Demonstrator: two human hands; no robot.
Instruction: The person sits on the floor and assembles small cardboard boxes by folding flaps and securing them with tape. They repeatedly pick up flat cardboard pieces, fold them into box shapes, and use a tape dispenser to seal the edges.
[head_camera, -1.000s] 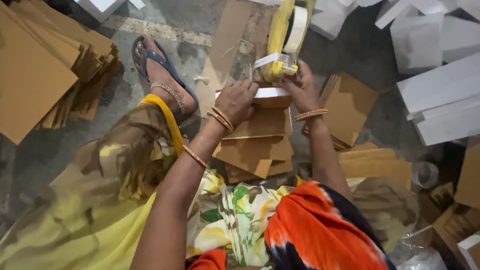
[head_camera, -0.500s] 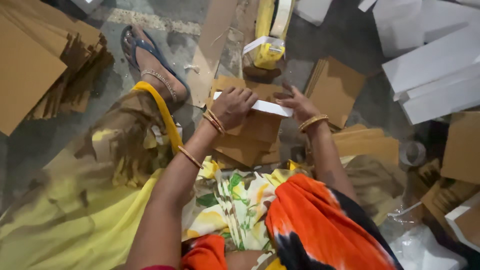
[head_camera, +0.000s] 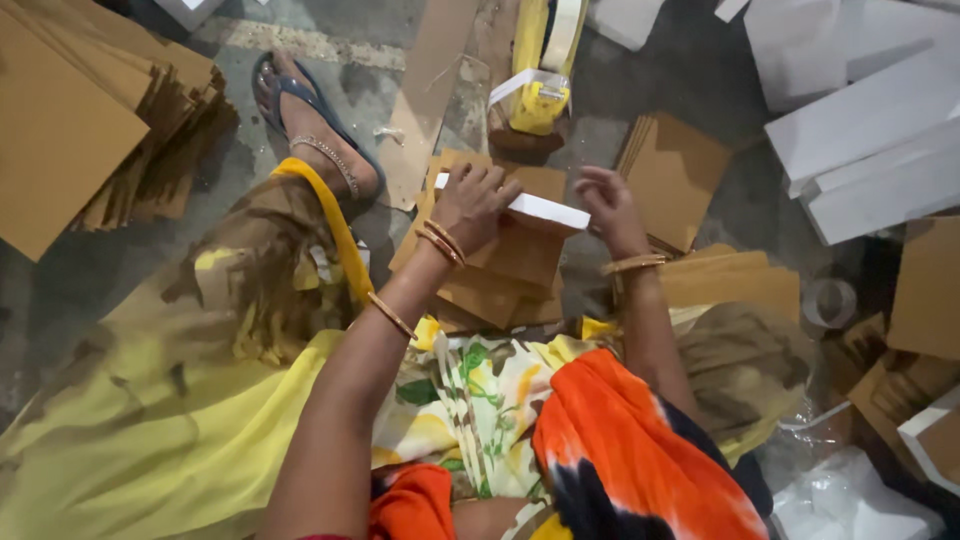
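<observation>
Overhead view of a person sitting on a grey floor and working over a low pile of brown cardboard pieces. The left hand is pressing down on a long, flat white box, its fingers spread and curled over the near-left end and top face. The right hand is hovering just beside the box's right end, its fingers loosely bent and open; whether the fingertips are actually touching the white edge cannot be told from this angle. The box is lying across the top of the brown pile, directly in front of the person's knees and just below a yellow tape dispenser standing on the floor.

Judging by its thin walls and crisp edges, the white box is probably light and fairly stiff along its length but easy to crush or crease on its broad faces. Its smooth surface may be slightly slippery, so the safest hold appears to be at the two short ends or along the long edges, thumb beneath and fingers above, rather than in the unsupported middle.

A taller stack of brown sheets is lying at the upper left, more white boxes at the upper right, and a sandalled foot beside the pile.
</observation>
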